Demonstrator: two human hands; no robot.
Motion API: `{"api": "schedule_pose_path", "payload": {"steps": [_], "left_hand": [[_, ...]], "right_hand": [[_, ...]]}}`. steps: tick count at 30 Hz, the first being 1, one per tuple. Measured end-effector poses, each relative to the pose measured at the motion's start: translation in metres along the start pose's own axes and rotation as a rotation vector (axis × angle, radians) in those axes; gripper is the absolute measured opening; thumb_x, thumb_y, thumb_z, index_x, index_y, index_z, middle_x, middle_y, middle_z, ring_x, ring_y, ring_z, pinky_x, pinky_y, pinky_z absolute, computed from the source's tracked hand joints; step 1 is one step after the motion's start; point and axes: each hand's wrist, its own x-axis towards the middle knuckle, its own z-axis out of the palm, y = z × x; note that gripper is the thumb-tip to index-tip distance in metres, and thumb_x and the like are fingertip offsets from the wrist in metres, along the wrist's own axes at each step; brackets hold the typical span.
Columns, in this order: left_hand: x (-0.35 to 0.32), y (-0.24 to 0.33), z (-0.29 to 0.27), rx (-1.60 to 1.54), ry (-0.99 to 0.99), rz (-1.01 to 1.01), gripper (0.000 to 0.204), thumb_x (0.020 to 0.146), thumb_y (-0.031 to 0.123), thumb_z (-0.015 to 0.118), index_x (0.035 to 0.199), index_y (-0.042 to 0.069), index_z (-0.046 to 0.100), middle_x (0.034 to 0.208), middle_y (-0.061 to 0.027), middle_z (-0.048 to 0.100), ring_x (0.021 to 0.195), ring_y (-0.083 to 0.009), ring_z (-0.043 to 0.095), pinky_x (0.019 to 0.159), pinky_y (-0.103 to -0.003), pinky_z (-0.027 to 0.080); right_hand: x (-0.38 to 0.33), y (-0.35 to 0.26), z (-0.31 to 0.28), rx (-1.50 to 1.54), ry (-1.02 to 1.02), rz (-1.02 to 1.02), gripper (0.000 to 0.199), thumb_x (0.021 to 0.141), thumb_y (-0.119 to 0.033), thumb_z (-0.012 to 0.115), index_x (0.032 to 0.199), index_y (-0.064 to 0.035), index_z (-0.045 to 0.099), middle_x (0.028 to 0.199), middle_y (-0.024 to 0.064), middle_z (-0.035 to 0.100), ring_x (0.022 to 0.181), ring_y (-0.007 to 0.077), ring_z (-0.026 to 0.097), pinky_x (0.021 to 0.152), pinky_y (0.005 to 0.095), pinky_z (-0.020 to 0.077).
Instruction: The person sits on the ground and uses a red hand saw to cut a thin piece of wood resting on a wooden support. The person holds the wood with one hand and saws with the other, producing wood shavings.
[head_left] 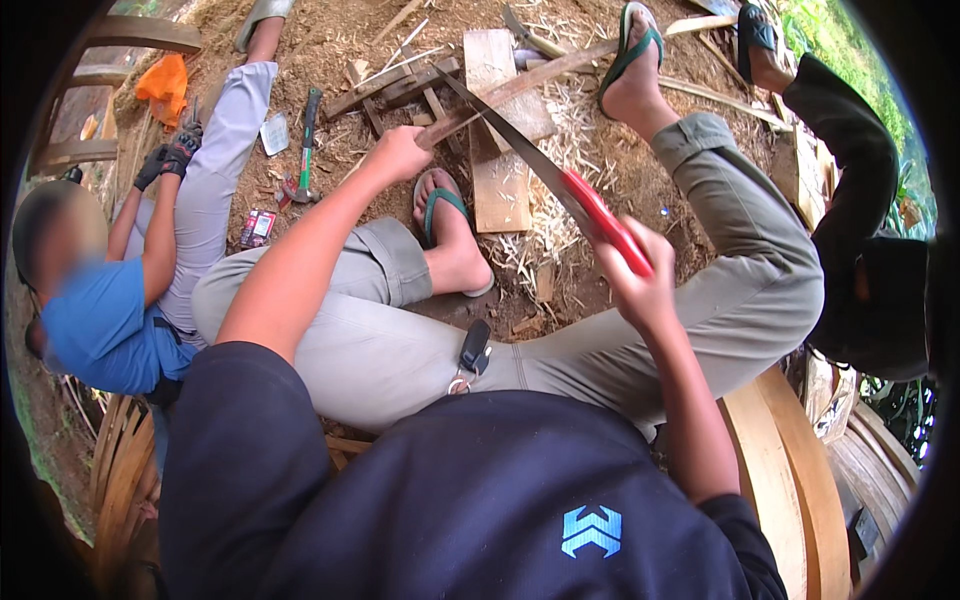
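The dirt ground [330, 40] filled the upper part of the view, strewn with wood shavings, offcuts and thin strips. The person sat over it with knees apart in pale grey trousers, the left foot in a green-strapped sandal [447, 215] planted near the middle and the right foot in a matching sandal [632, 45] raised toward the top. At the left, a second person in a blue shirt [95, 325] sat on the ground with gloved hands together. At the right edge a third person's dark trouser leg [850, 130] reached in.

A flat board [500, 180] lay on the ground between the feet, with straw-coloured shavings beside it. Across it ran a long thin wooden strip [540, 75], slanting up to the right. The left hand [398, 152] was closed around the lower left end of that strip, fingers wrapped tight. A hand saw [520, 145] with a dark blade crossed the strip just beside that hand, the blade slanting down to the right into a red handle [605, 225]. The right hand [640, 285] gripped the red handle, fingers curled fully about it.

Farther left on the ground lay a hammer [305, 150] with a green grip, well apart from both hands, and near it a small red packet [257, 228]. An orange plastic bag [163, 85] sat at the upper left.
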Motion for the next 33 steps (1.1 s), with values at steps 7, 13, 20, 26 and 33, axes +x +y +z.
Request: {"api": "schedule_pose_path", "payload": {"steps": [7, 13, 20, 26, 33], "left_hand": [[-0.001, -0.009, -0.001, 0.046, 0.004, 0.011, 0.033, 0.08, 0.025, 0.063, 0.107, 0.008, 0.071, 0.102, -0.0245, 0.071, 0.099, -0.042, 0.068, 0.085, -0.046, 0.054], [0.007, -0.004, 0.001, 0.022, 0.012, 0.016, 0.032, 0.08, 0.024, 0.064, 0.107, 0.009, 0.071, 0.098, -0.0226, 0.071, 0.096, -0.042, 0.068, 0.084, -0.047, 0.054], [0.0, 0.004, 0.0, 0.059, 0.0, -0.067, 0.033, 0.081, 0.026, 0.062, 0.11, 0.012, 0.072, 0.108, -0.0227, 0.071, 0.105, -0.0409, 0.067, 0.09, -0.048, 0.054], [0.005, -0.015, 0.004, 0.035, 0.011, 0.024, 0.033, 0.081, 0.025, 0.065, 0.109, 0.009, 0.072, 0.1, -0.0242, 0.071, 0.098, -0.0414, 0.069, 0.084, -0.046, 0.054], [0.003, -0.005, 0.004, 0.047, 0.028, -0.032, 0.034, 0.082, 0.025, 0.061, 0.113, 0.016, 0.073, 0.106, -0.0224, 0.071, 0.103, -0.0408, 0.068, 0.089, -0.048, 0.054]], "right_hand": [[-0.028, -0.019, -0.023, 0.04, 0.017, 0.071, 0.012, 0.085, -0.013, 0.063, 0.084, -0.0012, 0.065, 0.064, -0.0014, 0.054, 0.059, 0.0048, 0.049, 0.054, 0.026, 0.0381], [0.013, 0.01, 0.025, -0.093, 0.079, -0.079, 0.013, 0.084, -0.013, 0.062, 0.088, 0.0001, 0.063, 0.063, 0.002, 0.052, 0.058, 0.0074, 0.047, 0.053, 0.029, 0.0374], [-0.03, -0.044, -0.023, -0.03, -0.037, 0.118, 0.013, 0.082, -0.009, 0.06, 0.085, 0.0023, 0.065, 0.064, 0.0008, 0.052, 0.059, 0.0058, 0.048, 0.054, 0.0272, 0.0388], [-0.028, -0.038, -0.022, -0.043, 0.028, 0.029, 0.012, 0.082, -0.01, 0.061, 0.083, 0.0018, 0.063, 0.064, 0.0019, 0.049, 0.059, 0.0066, 0.045, 0.054, 0.0283, 0.0369], [-0.005, -0.017, 0.0, 0.01, 0.076, 0.035, 0.015, 0.083, -0.012, 0.064, 0.088, 0.0015, 0.065, 0.063, 0.004, 0.055, 0.059, 0.0086, 0.05, 0.054, 0.0286, 0.0397]]}}
